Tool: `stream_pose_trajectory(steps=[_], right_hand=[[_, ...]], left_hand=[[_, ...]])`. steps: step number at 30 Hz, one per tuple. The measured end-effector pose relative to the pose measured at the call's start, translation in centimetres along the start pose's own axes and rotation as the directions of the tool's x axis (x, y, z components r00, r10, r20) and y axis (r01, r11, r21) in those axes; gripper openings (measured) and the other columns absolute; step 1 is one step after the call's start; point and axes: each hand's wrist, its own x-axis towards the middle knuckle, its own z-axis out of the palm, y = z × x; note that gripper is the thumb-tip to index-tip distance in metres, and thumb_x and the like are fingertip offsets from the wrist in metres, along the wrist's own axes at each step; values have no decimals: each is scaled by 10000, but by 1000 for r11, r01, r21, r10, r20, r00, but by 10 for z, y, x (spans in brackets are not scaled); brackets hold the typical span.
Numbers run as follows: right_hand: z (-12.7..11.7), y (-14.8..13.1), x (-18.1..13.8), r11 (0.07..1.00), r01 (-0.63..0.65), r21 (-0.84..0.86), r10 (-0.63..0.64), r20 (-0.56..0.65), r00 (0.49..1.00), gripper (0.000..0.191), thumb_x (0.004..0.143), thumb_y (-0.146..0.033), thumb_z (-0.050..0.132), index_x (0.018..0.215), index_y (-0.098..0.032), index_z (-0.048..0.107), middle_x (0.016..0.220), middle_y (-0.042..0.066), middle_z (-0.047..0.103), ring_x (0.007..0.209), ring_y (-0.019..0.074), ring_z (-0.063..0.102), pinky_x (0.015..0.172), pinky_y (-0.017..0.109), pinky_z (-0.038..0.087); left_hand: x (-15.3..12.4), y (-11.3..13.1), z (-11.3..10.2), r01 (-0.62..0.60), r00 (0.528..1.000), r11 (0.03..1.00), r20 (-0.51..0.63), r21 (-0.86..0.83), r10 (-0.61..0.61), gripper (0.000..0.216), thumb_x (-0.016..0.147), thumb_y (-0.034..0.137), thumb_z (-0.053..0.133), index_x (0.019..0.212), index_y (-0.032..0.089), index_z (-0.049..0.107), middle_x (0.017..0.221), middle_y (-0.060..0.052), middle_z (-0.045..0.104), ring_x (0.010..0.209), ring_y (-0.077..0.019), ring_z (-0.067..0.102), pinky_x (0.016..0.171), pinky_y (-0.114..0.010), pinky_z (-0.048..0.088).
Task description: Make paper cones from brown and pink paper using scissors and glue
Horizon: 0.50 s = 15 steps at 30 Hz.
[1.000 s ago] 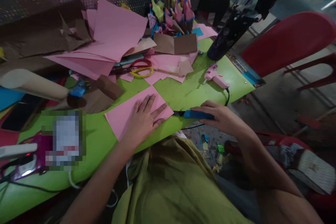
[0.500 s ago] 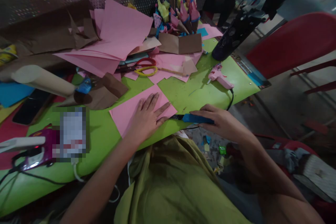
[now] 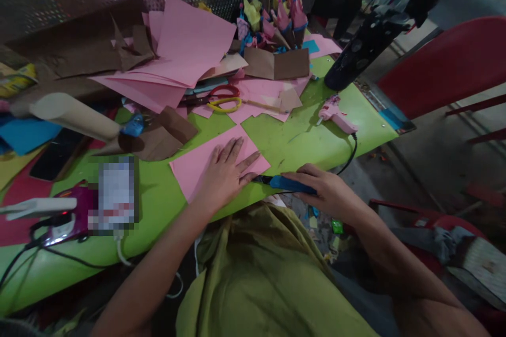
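A folded-looking piece of pink paper [image 3: 193, 168] lies on the green table [image 3: 308, 147] close to its front edge. My left hand [image 3: 225, 171] rests flat on the paper with fingers spread, pressing it down. My right hand [image 3: 320, 187] is closed around the blue handle of a utility knife [image 3: 290, 183]. The knife's dark front end reaches left to the paper's right corner, by my left thumb; whether the blade sits inside a fold I cannot tell.
Beyond the paper lie red-and-yellow scissors [image 3: 225, 99], pink sheets [image 3: 193, 47] and brown paper [image 3: 87, 42]. A pink glue gun [image 3: 337, 116] and a dark bottle [image 3: 356, 58] stand right. On the left are a cream roll [image 3: 75, 116], a phone [image 3: 59, 155] and a purple device [image 3: 73, 213].
My right hand and the knife have shifted slightly left, closer to my left hand. My left hand stays on the pink paper. The whole view has moved a little.
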Motion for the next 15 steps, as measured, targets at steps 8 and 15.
stream_pose_trajectory(steps=[8,15], right_hand=[[13,-17,1,998,46,-33,-48,-52,997,378,958,-223,517,1323,-248,613,1091,104,678,887,232,698,724,333,563],[15,-18,-1,998,36,-48,-39,-70,997,377,965,-235,517,1331,-257,604,1097,103,669,912,237,697,737,339,569]], left_hand=[[1,0,2,16,1000,999,23,-52,-15,568,1005,524,400,1552,384,336,1690,-69,211,1553,-324,190,1221,-598,219],[-7,-14,-11,-17,998,986,50,-164,25,548,1038,421,363,1575,350,285,1703,-63,153,1562,-278,166,1235,-547,214]])
